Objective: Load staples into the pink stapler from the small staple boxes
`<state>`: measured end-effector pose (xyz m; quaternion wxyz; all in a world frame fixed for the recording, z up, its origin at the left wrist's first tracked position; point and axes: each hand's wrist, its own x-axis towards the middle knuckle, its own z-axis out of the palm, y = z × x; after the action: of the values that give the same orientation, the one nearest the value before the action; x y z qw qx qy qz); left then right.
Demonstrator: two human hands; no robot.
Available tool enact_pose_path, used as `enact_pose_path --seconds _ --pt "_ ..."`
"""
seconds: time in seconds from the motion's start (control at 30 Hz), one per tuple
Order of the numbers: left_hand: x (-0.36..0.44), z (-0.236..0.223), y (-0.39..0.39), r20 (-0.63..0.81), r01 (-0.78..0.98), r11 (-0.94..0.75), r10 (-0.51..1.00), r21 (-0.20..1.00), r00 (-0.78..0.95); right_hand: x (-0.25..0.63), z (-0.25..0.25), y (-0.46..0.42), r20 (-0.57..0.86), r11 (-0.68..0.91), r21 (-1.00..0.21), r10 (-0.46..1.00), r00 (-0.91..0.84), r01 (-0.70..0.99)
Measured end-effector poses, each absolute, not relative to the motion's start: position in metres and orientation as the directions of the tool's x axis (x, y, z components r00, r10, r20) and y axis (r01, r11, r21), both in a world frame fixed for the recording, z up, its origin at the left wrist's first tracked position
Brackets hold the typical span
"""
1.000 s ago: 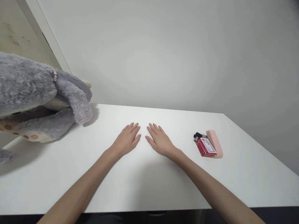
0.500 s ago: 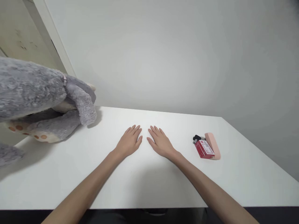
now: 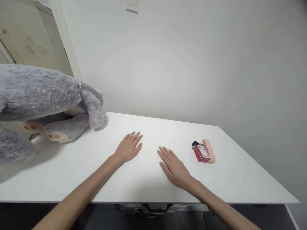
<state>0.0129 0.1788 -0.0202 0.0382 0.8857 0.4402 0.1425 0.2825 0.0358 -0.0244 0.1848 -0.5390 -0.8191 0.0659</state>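
My left hand (image 3: 128,148) lies palm down on the white table (image 3: 134,182), its fingers stretched out and holding nothing. Closer to the front edge, and a little to the right, is my right hand (image 3: 174,167), also palm down with fingers extended and nothing in it. To the right of that hand sits a small red and white box (image 3: 201,154). A pink elongated case (image 3: 209,150) stands against the box's right side. Behind the box lies a small black object (image 3: 195,143) with a metallic end, its kind unclear.
Large grey plush toys (image 3: 40,91) fill the left end of the table, one with pale paw pads. A plain wall (image 3: 168,70) rises behind the table. Below the front edge, a dark handle (image 3: 157,209) on a pale case shows.
My right hand has moved toward the front edge and away from my left hand, which stays outstretched. The camera view has shifted, showing more below the table and a switch plate on the wall.
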Motion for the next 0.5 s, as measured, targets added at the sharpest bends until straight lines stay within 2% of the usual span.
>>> enact_pose_path --seconds 0.13,0.33,0.4,0.5 --pt "-0.021 -0.018 0.184 0.215 0.807 -0.562 0.823 0.181 0.525 0.31 -0.02 -0.013 0.225 0.387 -0.371 0.919 -0.322 0.844" --pt "-0.079 -0.016 0.171 0.202 0.863 -0.483 0.869 0.149 0.452 0.372 -0.029 -0.083 0.174 0.317 -0.558 0.948 -0.266 0.767" --pt "-0.089 -0.017 0.165 0.211 0.87 -0.471 0.874 0.148 0.438 0.394 -0.036 -0.095 0.261 0.19 -0.624 0.965 -0.027 0.758" --pt "-0.093 -0.018 0.161 0.21 0.88 -0.454 0.882 0.142 0.421 0.423 -0.042 -0.09 0.417 0.044 -0.71 0.831 0.369 0.703"
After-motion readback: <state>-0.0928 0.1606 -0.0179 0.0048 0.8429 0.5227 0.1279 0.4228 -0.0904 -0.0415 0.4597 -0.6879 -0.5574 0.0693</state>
